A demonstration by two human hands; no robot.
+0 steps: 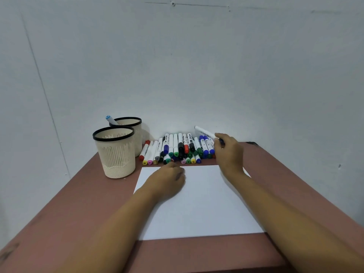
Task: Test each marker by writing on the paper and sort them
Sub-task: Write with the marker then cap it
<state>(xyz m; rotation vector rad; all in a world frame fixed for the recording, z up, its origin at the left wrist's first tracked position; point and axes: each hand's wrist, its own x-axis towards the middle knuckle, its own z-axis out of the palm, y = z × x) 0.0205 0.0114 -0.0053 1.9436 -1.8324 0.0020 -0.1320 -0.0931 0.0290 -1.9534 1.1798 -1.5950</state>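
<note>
Fingers (219, 138) of the right hand (229, 152) pinch a white marker (204, 133) just above the marker pile (177, 150). The left hand (167, 179) rests at the paper's (206, 203) far edge, its finger curl hidden, with bare sheet nearer.

Sheet of paper (199, 201): white, matt, smooth.
Table top (82, 213): reddish-brown, matt, dark scuffs at the near left corner.
Cups (116, 154): cream plastic, ribbed walls, finely textured base, glossy black rims.
Markers (177, 148): smooth plastic barrels and caps.
Wall (197, 66): matt pale paint.
</note>
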